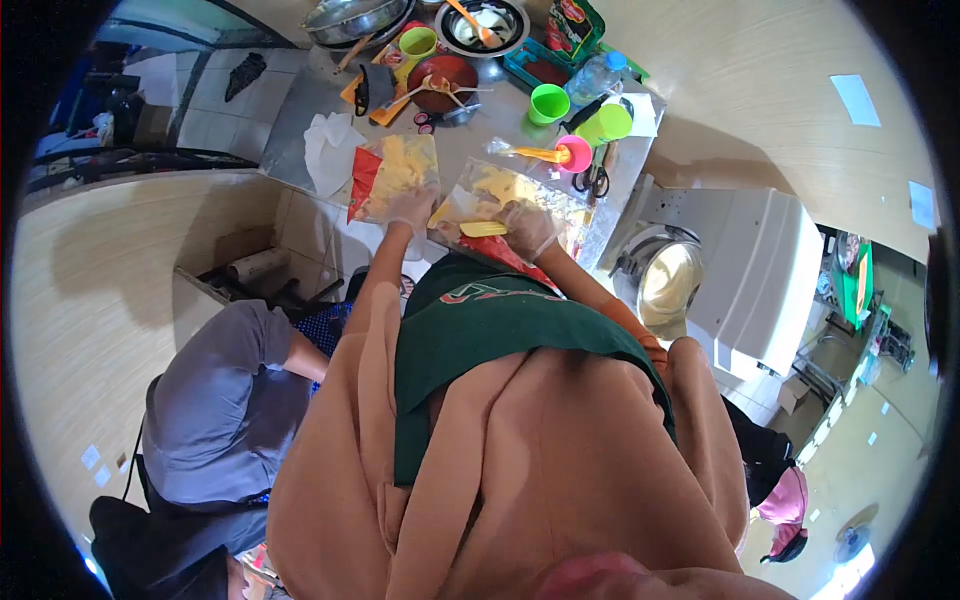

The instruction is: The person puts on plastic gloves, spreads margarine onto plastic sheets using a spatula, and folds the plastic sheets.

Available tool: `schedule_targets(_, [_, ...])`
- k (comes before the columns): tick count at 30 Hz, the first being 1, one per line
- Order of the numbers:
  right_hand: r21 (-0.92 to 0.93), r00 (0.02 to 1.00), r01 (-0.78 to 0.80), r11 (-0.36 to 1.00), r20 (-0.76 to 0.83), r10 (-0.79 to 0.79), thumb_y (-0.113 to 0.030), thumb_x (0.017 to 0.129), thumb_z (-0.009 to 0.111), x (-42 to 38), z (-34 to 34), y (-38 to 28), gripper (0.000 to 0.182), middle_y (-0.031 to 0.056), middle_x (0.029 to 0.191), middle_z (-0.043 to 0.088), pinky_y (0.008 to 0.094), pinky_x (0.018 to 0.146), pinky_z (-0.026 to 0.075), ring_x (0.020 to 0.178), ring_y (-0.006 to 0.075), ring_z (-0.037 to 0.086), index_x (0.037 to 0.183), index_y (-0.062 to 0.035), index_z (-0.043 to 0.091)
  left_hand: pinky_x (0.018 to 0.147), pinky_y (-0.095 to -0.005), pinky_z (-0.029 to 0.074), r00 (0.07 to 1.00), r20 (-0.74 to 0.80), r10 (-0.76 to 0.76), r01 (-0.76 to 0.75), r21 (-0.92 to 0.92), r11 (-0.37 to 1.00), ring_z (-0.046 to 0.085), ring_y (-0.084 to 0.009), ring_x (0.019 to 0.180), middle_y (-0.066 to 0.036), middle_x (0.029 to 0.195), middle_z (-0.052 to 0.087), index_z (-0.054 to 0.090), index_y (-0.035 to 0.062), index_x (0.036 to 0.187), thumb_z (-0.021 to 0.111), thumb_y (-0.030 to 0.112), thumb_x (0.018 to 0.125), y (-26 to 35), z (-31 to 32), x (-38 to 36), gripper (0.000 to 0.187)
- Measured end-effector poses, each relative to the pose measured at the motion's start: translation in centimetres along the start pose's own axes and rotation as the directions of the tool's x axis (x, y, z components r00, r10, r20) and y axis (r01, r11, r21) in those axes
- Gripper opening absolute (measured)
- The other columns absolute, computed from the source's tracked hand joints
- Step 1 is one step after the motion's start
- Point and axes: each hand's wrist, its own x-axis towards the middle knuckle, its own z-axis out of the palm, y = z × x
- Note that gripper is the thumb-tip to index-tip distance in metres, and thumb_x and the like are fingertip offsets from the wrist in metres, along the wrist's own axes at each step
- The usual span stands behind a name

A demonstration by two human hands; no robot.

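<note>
My left hand [412, 208], in a clear glove, grips the lower right corner of a plastic sheet [368, 172] with red packaging and a pale yellow spread mass [405, 162] on it. My right hand [532, 228], also gloved, is closed on a yellow spatula-like tool [483, 229], whose ribbed flat end points left. Beneath that tool lies a second plastic sheet [462, 205] with yellow pieces [505, 187] and a red part showing at its front edge. The fingers of both hands are partly blurred by glare on the gloves.
Behind the sheets stand a red-brown bowl [440, 80] with wooden spoons, a steel bowl [482, 25], green cups [548, 104], a pink cup [574, 154], scissors [593, 178] and a water bottle [597, 78]. White paper [330, 150] lies left; a mixer bowl [670, 285] stands right. Another person [225, 400] is at left.
</note>
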Motion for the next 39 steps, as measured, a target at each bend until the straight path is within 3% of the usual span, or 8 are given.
schedule_targets(4, [0.025,0.996,0.001,1.000,0.088,-0.003,-0.018,0.080,0.057,-0.1,-0.8,-0.9,0.022,0.0079,0.087,0.058,0.0385,0.065,0.051,0.076,0.0273,0.061,0.101,-0.0177,0.063,0.086,-0.0461,0.047,0.937,0.334,-0.106,0.245,-0.405,0.881,0.060,-0.0389,0.102,-0.024,0.119,0.058,0.059,0.0050,0.119,0.046,0.049,0.089,8.7,-3.3,-3.9,0.055])
schedule_targets(7, [0.006,0.980,-0.031,0.999,0.194,0.029,-0.017,0.078,0.058,-0.1,-1.6,-1.9,0.023,0.0072,0.091,0.058,0.0386,0.066,0.051,0.078,0.0277,0.061,0.100,-0.0153,0.062,0.087,-0.0439,0.047,0.921,0.388,0.038,-0.173,0.320,0.931,0.061,-0.0356,0.101,-0.023,0.115,0.061,0.060,0.0022,0.116,0.049,0.047,0.089,9.1,-4.2,-0.5,0.054])
schedule_targets(16, [0.042,0.986,-0.128,0.991,0.116,0.123,-0.021,0.081,0.053,-5.0,-6.2,-5.3,0.026,0.0071,0.094,0.058,0.0364,0.071,0.052,0.084,0.0267,0.060,0.104,-0.0111,0.060,0.085,-0.0388,0.048,0.947,0.306,0.100,-0.195,0.296,0.935,0.064,-0.0271,0.097,-0.015,0.115,0.064,0.061,0.0048,0.117,0.043,0.035,0.092,6.8,-3.3,4.1,0.043])
schedule_targets(17, [0.029,0.991,-0.125,0.992,0.058,0.123,-0.018,0.080,0.056,-5.9,-6.6,-5.4,0.026,0.0060,0.092,0.059,0.0356,0.071,0.052,0.083,0.0269,0.060,0.106,-0.0134,0.059,0.077,-0.0346,0.051,0.824,0.367,0.431,-0.550,0.339,0.763,0.065,-0.0231,0.092,-0.014,0.109,0.066,0.063,0.0025,0.111,0.048,0.030,0.091,1.4,0.6,8.9,0.037])
schedule_targets(18, [0.161,0.975,-0.222,0.962,0.046,0.217,-0.017,0.077,0.058,-6.9,-6.5,-5.4,0.027,0.0070,0.095,0.059,0.0362,0.072,0.052,0.084,0.0275,0.061,0.104,-0.0127,0.061,0.076,-0.0348,0.052,0.897,0.339,0.282,-0.274,-0.070,0.959,0.065,-0.0236,0.092,-0.015,0.107,0.066,0.062,0.0023,0.109,0.048,0.029,0.091,1.7,1.0,8.7,0.036])
schedule_targets(20, [0.236,0.945,-0.317,0.918,-0.005,0.328,-0.012,0.072,0.062,-8.1,-7.6,-5.5,0.028,0.0094,0.095,0.060,0.0372,0.071,0.051,0.084,0.0293,0.062,0.100,-0.0112,0.064,0.075,-0.0351,0.054,0.876,0.481,-0.018,0.409,-0.723,0.557,0.065,-0.0248,0.091,-0.015,0.104,0.065,0.062,0.0019,0.106,0.049,0.027,0.090,3.8,1.7,7.2,0.032])
schedule_targets(29, [0.188,0.883,-0.335,0.923,-0.281,0.377,-0.006,0.066,0.065,-11.5,-17.0,-5.7,0.025,0.0125,0.084,0.064,0.0394,0.066,0.049,0.077,0.0330,0.063,0.091,-0.0083,0.066,0.082,-0.0521,0.054,0.806,0.591,0.013,0.547,-0.754,0.365,0.060,-0.0347,0.103,-0.021,0.116,0.058,0.047,-0.0004,0.121,0.042,0.025,0.092,14.3,-3.9,-5.4,0.039])
schedule_targets(39, [0.142,0.584,-0.616,0.775,-0.578,0.570,-0.005,0.064,0.073,-17.9,-22.9,-12.6,0.029,0.0093,0.078,0.063,0.0346,0.060,0.048,0.068,0.0269,0.062,0.092,-0.0085,0.067,0.096,-0.0567,0.043,0.599,0.630,0.494,0.518,-0.776,0.360,0.051,-0.0420,0.116,-0.026,0.126,0.051,0.040,-0.0069,0.130,0.045,0.023,0.089,22.2,-6.3,-9.1,0.051])
